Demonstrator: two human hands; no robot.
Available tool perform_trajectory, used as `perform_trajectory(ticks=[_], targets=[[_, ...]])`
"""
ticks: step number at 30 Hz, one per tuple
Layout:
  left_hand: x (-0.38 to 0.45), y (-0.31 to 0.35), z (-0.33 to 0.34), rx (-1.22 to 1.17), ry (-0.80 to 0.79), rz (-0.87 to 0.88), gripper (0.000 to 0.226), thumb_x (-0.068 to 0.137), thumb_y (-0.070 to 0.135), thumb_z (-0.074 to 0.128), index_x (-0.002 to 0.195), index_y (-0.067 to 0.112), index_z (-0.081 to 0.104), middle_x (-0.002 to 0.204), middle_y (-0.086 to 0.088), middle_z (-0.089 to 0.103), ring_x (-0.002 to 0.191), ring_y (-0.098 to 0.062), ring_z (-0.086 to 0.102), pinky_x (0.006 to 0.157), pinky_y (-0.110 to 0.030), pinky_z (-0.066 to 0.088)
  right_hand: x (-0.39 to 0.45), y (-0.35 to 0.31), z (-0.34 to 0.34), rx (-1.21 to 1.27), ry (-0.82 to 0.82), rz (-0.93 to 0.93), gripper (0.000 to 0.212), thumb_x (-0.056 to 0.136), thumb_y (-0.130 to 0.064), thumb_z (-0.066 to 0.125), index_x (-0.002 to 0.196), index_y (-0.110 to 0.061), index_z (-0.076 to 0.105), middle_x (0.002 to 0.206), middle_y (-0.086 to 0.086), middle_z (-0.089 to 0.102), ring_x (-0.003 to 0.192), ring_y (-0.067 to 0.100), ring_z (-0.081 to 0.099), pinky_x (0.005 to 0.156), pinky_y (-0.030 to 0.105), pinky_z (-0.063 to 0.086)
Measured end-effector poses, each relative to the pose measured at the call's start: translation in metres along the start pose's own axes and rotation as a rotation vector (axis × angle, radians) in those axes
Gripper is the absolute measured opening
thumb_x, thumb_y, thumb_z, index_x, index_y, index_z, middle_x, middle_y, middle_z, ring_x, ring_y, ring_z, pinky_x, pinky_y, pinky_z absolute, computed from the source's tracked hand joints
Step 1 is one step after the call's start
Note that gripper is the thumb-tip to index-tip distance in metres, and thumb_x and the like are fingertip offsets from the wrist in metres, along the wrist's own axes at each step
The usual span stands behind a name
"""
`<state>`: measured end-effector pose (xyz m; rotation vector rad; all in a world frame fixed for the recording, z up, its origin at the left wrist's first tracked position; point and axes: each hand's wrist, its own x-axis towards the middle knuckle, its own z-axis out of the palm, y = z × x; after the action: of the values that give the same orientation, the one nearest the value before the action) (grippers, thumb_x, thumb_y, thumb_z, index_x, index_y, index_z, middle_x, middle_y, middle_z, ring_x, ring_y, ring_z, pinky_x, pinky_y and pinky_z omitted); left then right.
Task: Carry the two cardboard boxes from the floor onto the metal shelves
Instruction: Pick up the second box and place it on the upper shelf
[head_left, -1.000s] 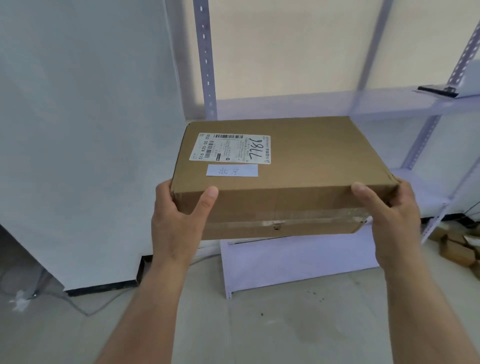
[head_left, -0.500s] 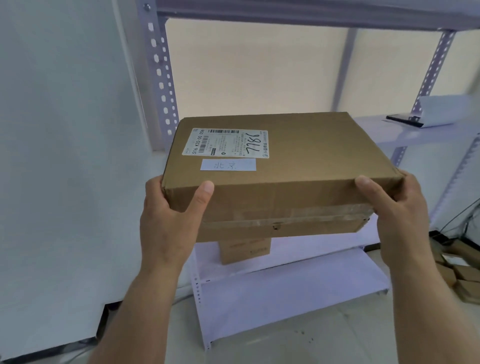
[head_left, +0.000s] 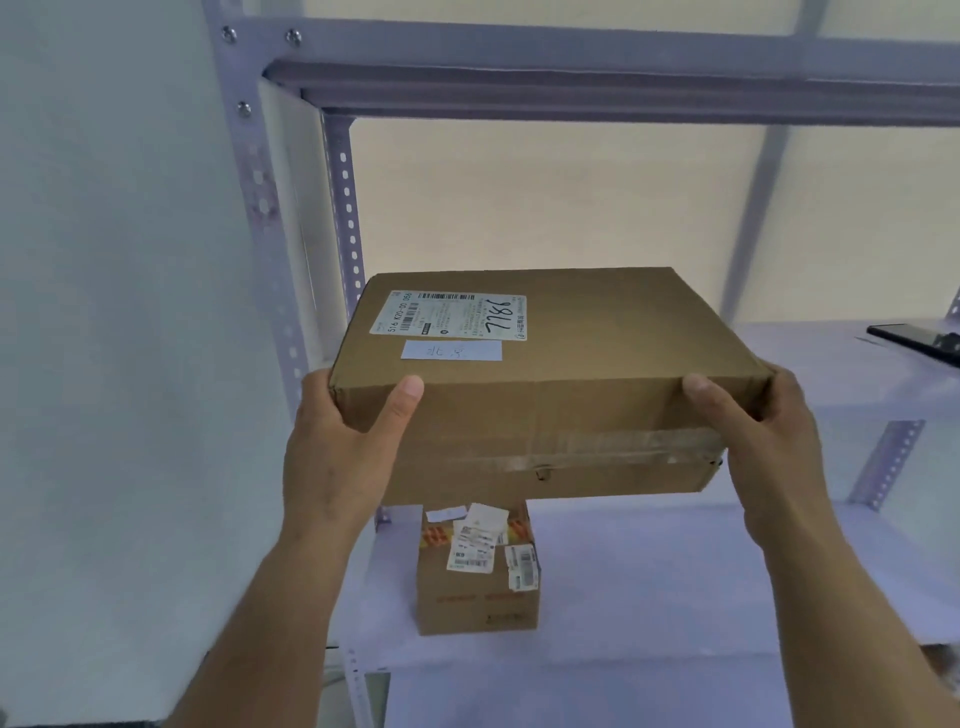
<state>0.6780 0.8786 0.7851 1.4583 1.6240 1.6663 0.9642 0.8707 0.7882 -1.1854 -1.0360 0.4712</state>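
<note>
A flat brown cardboard box (head_left: 597, 364) with a white shipping label and a small paper slip on top hangs in front of the metal shelves (head_left: 613, 88), at the height of the middle shelf. My left hand (head_left: 345, 447) grips its near left corner, thumb on top. My right hand (head_left: 763, 431) grips its near right corner the same way. A smaller cardboard box (head_left: 478, 577) with several stickers stands on the lower shelf board, right under the held box and partly hidden by it.
The shelf unit has perforated grey uprights (head_left: 348, 208) on the left and right. A dark flat device (head_left: 919, 340) lies on the middle shelf board at the right. A pale wall (head_left: 114, 312) closes off the left side.
I have come closer to the shelves with the flat box held up. The view has tilted upward, the top crossbar now shows, and the smaller box on the lower shelf is in plain view.
</note>
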Motion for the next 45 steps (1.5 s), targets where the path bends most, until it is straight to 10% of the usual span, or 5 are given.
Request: perform_trajectory(ticks=[12, 18, 45], targets=[[0.052, -0.003, 0.036, 0.059, -0.05, -0.063, 0.063, 0.064, 0.054, 0.073, 0.114, 0.033, 0.041, 0.105, 0.015, 0.057, 0.094, -0.009, 0.057, 0.069, -0.022, 0.043, 0.079, 0.028, 0.021, -0.108, -0.127, 0.001, 0.064, 0.059, -0.045, 0.075, 0.114, -0.031, 0.045, 0.1, -0.016, 0.055, 0.089, 0.003, 0.054, 0.065, 0.027, 0.044], [0.079, -0.005, 0.041, 0.151, -0.17, -0.06, 0.078, 0.069, 0.034, 0.076, 0.133, 0.028, 0.031, 0.124, 0.005, 0.05, 0.106, -0.018, 0.05, 0.091, -0.041, 0.046, 0.103, 0.034, 0.03, -0.241, -0.188, -0.019, 0.065, 0.066, -0.027, 0.077, 0.121, -0.02, 0.043, 0.108, -0.004, 0.053, 0.094, 0.019, 0.051, 0.067, 0.032, 0.041], [0.163, -0.023, 0.07, 0.218, -0.213, -0.059, 0.085, 0.071, 0.036, 0.074, 0.139, 0.023, 0.025, 0.137, -0.004, 0.046, 0.121, -0.028, 0.047, 0.098, -0.046, 0.041, 0.157, 0.052, 0.086, -0.354, -0.18, -0.001, 0.068, 0.066, -0.03, 0.076, 0.123, -0.017, 0.041, 0.111, -0.002, 0.052, 0.098, 0.021, 0.05, 0.078, 0.037, 0.043]])
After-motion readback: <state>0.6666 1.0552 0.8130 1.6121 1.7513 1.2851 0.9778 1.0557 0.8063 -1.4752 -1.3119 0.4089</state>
